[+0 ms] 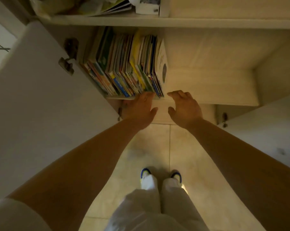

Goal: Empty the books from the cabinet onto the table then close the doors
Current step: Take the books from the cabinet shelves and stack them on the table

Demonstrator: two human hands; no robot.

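At the lower shelf of the open cabinet, just above centre frame, your two hands reach toward the row of books. Your left hand has its fingers straight and spread, the tips touching or nearly touching the bottom front corners of the books at the right end of the row. Your right hand hangs just beside that end, fingers loosely curved and holding nothing, over bare shelf to the right of the last book.

The books stand upright and packed together, spines toward you, filling the left part of the shelf from the cabinet's left wall to about mid-frame. Their long faces run back into the cabinet, away from you, so the row itself stretches left to right. The stack lies up and left of your right hand and directly ahead of your left, which is the nearer one.

Both doors stand open: left door fills the left of the frame, right door shows at the right edge. No bench is in view. An upper shelf at the top of the frame holds loose papers and bags.

You will probably want to clamp a batch between both palms.
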